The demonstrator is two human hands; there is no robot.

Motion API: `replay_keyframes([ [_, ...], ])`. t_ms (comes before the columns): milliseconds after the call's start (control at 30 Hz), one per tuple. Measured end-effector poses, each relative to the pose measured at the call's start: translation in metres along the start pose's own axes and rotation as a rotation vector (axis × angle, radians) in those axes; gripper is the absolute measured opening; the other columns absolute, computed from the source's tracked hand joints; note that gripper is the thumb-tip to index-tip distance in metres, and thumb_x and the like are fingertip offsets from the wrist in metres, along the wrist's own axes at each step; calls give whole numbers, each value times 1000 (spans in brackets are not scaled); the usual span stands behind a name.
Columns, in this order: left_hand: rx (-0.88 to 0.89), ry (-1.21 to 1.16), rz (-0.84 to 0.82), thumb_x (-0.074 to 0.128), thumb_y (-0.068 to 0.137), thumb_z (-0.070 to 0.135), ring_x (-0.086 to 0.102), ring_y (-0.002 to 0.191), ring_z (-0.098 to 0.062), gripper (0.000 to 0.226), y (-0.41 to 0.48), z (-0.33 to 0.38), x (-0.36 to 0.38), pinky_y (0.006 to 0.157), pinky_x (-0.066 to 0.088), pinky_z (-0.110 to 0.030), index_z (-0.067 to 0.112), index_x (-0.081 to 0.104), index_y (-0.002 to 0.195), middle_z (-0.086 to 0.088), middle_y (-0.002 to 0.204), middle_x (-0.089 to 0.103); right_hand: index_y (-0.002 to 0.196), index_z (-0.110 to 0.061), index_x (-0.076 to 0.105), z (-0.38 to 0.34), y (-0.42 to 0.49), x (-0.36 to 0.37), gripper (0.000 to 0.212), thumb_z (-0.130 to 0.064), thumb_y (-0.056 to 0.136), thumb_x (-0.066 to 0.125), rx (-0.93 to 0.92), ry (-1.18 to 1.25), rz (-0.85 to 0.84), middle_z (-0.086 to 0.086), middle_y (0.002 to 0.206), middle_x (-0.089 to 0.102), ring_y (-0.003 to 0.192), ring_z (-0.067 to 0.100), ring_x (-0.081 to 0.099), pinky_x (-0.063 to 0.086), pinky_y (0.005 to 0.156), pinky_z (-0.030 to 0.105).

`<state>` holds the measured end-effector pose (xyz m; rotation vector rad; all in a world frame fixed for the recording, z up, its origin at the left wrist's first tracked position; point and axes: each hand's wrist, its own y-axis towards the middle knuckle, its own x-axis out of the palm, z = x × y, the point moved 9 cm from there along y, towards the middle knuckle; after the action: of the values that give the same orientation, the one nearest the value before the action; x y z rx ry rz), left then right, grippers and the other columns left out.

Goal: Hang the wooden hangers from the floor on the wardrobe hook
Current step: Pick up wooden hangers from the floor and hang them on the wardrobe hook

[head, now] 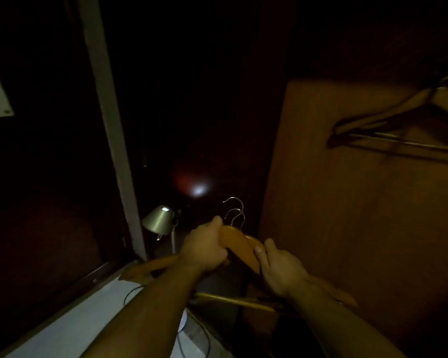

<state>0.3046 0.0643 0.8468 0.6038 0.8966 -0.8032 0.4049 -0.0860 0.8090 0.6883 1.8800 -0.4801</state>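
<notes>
Both my hands on the wooden hangers, low in front of the dark wardrobe.

My left hand is curled tight round the wooden hangers near the neck, and my right hand pinches their near arm. Two metal hooks stand above, so probably a pair; the light is poor. Other hangers hang upper right against the wardrobe panel.
</notes>
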Motion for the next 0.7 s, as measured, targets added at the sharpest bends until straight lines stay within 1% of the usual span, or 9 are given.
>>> replay_keyframes([
  [67,50,-25,1,71,78,26,61,72,-13,32,12,39,4,61,46,-29,30,41,87,9,80,59,103,-29,37,26,-6,-32,29,-51,104,19,27,11,55,-5,80,59,70,12,60,47,64,32],
  [133,91,-72,-2,73,80,27,60,68,-8,33,24,79,9,58,46,-26,32,42,85,8,79,60,102,-28,37,52,-12,-65,29,-51,104,19,52,-1,108,-5,78,58,66,11,58,43,59,29],
  [167,107,-91,-3,74,80,27,62,68,-8,33,30,98,11,59,50,-27,32,42,84,7,79,62,102,-27,37,65,-14,-80,29,-50,104,19,61,-10,130,-5,77,58,65,11,57,40,56,28],
  [233,142,-112,-11,76,80,30,64,70,-10,34,42,138,17,66,58,-33,33,42,84,7,80,63,102,-26,37,91,-21,-111,29,-50,104,20,80,-26,170,-4,77,57,63,10,55,37,54,27],
  [300,188,-120,-8,77,79,33,64,71,-10,35,52,180,21,71,60,-38,34,43,85,7,81,63,101,-25,37,118,-30,-142,29,-49,105,20,103,-43,212,-4,77,56,64,10,54,38,56,28],
  [367,229,-139,4,78,79,36,64,71,-10,35,59,221,24,72,60,-38,34,44,88,8,81,63,102,-25,37,144,-38,-173,29,-49,105,21,126,-53,258,-5,76,55,63,10,53,39,57,28],
  [500,333,-176,29,79,77,40,63,69,-10,36,68,297,29,67,59,-38,30,46,88,8,79,62,102,-25,37,190,-58,-230,30,-49,105,20,177,-81,351,-4,75,55,62,10,52,35,53,27],
  [600,396,-194,20,80,77,41,62,70,-10,39,75,345,33,63,55,-33,31,44,87,8,80,62,102,-25,38,218,-73,-264,30,-49,104,20,211,-98,407,-4,76,55,63,11,53,36,55,28],
  [700,436,-218,9,82,75,43,64,72,-11,41,84,382,37,68,59,-38,31,45,87,8,82,64,101,-27,35,242,-84,-294,29,-50,104,19,248,-109,463,-4,76,56,64,10,54,35,54,27],
])
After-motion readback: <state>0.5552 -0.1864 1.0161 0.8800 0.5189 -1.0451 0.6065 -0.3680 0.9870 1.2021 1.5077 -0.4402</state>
